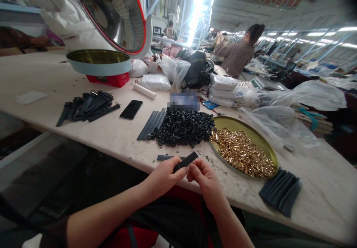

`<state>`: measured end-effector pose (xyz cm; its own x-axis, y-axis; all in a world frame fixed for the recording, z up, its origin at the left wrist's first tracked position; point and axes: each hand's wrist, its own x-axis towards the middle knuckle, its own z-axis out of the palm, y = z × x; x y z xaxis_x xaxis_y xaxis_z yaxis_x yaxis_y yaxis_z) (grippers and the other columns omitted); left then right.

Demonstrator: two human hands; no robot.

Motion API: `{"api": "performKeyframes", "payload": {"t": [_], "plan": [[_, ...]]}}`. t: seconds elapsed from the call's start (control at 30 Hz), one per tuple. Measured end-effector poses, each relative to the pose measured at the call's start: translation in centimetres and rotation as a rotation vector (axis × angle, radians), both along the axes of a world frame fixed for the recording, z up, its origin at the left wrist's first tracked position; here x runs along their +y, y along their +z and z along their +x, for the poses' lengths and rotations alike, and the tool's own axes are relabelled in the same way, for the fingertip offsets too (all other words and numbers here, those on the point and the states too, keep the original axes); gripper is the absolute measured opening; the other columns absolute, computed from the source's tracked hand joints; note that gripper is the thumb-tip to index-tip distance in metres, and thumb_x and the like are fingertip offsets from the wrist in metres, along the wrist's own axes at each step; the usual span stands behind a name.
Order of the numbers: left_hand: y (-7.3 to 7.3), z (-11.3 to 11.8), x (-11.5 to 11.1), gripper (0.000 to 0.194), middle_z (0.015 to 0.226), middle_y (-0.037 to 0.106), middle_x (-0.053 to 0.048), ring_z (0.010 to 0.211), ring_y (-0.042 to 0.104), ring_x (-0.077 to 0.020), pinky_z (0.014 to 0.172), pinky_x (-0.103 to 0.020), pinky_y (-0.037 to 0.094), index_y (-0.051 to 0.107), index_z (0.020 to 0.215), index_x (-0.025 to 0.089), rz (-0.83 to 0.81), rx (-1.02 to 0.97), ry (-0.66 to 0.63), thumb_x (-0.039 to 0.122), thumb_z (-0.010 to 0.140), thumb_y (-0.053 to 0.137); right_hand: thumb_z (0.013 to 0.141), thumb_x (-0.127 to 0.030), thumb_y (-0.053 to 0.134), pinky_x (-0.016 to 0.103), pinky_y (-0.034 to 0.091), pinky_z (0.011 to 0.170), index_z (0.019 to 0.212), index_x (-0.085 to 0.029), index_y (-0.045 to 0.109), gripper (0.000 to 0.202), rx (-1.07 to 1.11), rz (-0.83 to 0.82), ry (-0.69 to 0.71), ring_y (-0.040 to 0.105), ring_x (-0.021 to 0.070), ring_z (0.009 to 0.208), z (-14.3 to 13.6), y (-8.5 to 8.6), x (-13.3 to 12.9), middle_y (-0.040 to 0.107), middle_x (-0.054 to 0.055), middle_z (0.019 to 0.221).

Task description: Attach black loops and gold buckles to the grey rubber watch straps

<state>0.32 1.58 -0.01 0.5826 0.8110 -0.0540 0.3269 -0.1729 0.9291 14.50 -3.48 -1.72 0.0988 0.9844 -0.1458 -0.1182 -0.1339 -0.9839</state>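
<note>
My left hand (166, 174) is closed around a flat black strap (190, 159), whose free end points up and to the right. Close beside it, the thumb and fingers of my right hand (205, 176) pinch together at the strap's lower edge; what sits between them is too small to make out. Another dark strip (164, 157) lies on the table just behind my left hand. Beyond the hands is a heap of small black loops (186, 127). To its right, a round gold-coloured tray (258, 132) holds many small gold metal pieces (242, 153).
Long dark strips (152, 124) and a phone (131, 109) lie left of the heap. Farther left are bundled black straps (89, 106), an oval tin (99, 67) and a fan (111, 13). Folded dark strips (281, 192) rest at right. A person (237, 52) stands in the background.
</note>
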Motion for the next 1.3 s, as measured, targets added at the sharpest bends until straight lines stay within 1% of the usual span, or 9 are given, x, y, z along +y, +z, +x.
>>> {"api": "performKeyframes", "payload": {"t": [0.1,0.2,0.3,0.43,0.67,0.83,0.97,1.13,1.3], "plan": [[0.2,-0.3,0.9,0.031,0.065,0.055,0.002,0.060,0.047,-0.0111,0.053,-0.020,0.032,0.058,0.079,0.014,0.013,0.106,-0.022,0.044,0.079,0.048,0.078,-0.038,0.055,0.023,0.037,0.054,0.079,-0.018,0.058,0.020,-0.223,0.054,0.081,0.045,0.0106,0.057,0.7,0.5,0.4,0.050,-0.003,0.061],[-0.2,-0.3,1.7,0.025,0.063,0.054,0.003,0.059,0.046,-0.0103,0.052,-0.020,0.031,0.059,0.076,0.014,-0.004,0.114,-0.081,0.037,0.078,0.049,0.078,-0.035,0.055,0.023,0.036,0.053,0.079,-0.018,0.061,0.018,-0.283,0.063,0.095,0.045,0.0104,0.056,1.1,0.7,0.9,0.050,-0.003,0.062],[-0.9,-0.1,2.1,0.025,0.062,0.053,0.003,0.057,0.046,-0.0102,0.050,-0.019,0.031,0.058,0.075,0.014,-0.057,0.073,-0.029,0.035,0.078,0.048,0.077,-0.039,0.056,0.023,0.038,0.054,0.090,-0.019,0.059,0.024,-0.086,-0.005,0.104,0.046,0.0097,0.055,0.8,0.5,1.0,0.055,-0.001,0.070],[-1.4,0.5,2.1,0.023,0.067,0.058,0.001,0.063,0.051,-0.0119,0.056,-0.020,0.035,0.056,0.076,0.014,-0.051,0.039,0.070,0.034,0.080,0.045,0.068,-0.034,0.067,0.021,0.039,0.055,0.114,-0.025,0.049,0.050,0.228,-0.110,0.152,0.050,0.0101,0.063,0.1,0.0,1.0,0.059,0.002,0.088],[-1.1,0.3,2.5,0.029,0.062,0.050,0.003,0.059,0.044,-0.0109,0.053,-0.020,0.031,0.053,0.077,0.015,-0.094,0.129,-0.036,0.040,0.084,0.040,0.070,-0.036,0.066,0.021,0.039,0.053,0.083,-0.019,0.062,0.023,0.135,-0.070,-0.112,0.047,0.0081,0.054,0.9,-1.9,2.1,0.055,-0.003,0.061],[-1.0,-0.6,2.4,0.029,0.070,0.053,0.002,0.065,0.048,-0.0124,0.061,-0.020,0.035,0.055,0.088,0.016,-0.133,0.151,-0.116,0.035,0.088,0.032,0.060,-0.031,0.074,0.017,0.040,0.048,0.084,-0.020,0.064,0.027,0.523,-0.251,-0.293,0.046,0.0059,0.053,0.8,-2.4,2.6,0.055,-0.003,0.068],[-1.0,-0.7,2.0,0.030,0.079,0.060,-0.001,0.074,0.052,-0.0154,0.069,-0.021,0.037,0.060,0.091,0.018,-0.086,0.153,-0.169,0.034,0.087,0.035,0.056,-0.030,0.077,0.016,0.038,0.043,0.080,-0.019,0.065,0.029,0.663,-0.302,-0.306,0.044,0.0051,0.049,-0.2,-2.3,2.3,0.051,-0.004,0.062],[-0.8,-0.4,1.6,0.028,0.080,0.062,-0.003,0.075,0.055,-0.0167,0.071,-0.023,0.038,0.061,0.088,0.019,-0.039,0.175,-0.199,0.033,0.086,0.037,0.063,-0.035,0.072,0.018,0.040,0.046,0.084,-0.019,0.064,0.028,0.538,-0.266,-0.316,0.045,0.0071,0.051,-1.0,-3.1,1.0,0.051,-0.005,0.057],[-0.7,-0.5,0.7,0.020,0.082,0.060,-0.003,0.076,0.053,-0.0156,0.069,-0.023,0.039,0.056,0.089,0.016,-0.096,0.151,-0.187,0.027,0.083,0.039,0.069,-0.038,0.068,0.021,0.042,0.052,0.089,-0.019,0.061,0.029,0.461,-0.237,-0.163,0.051,0.0089,0.055,-2.0,-3.0,0.0,0.058,-0.003,0.065]]}}
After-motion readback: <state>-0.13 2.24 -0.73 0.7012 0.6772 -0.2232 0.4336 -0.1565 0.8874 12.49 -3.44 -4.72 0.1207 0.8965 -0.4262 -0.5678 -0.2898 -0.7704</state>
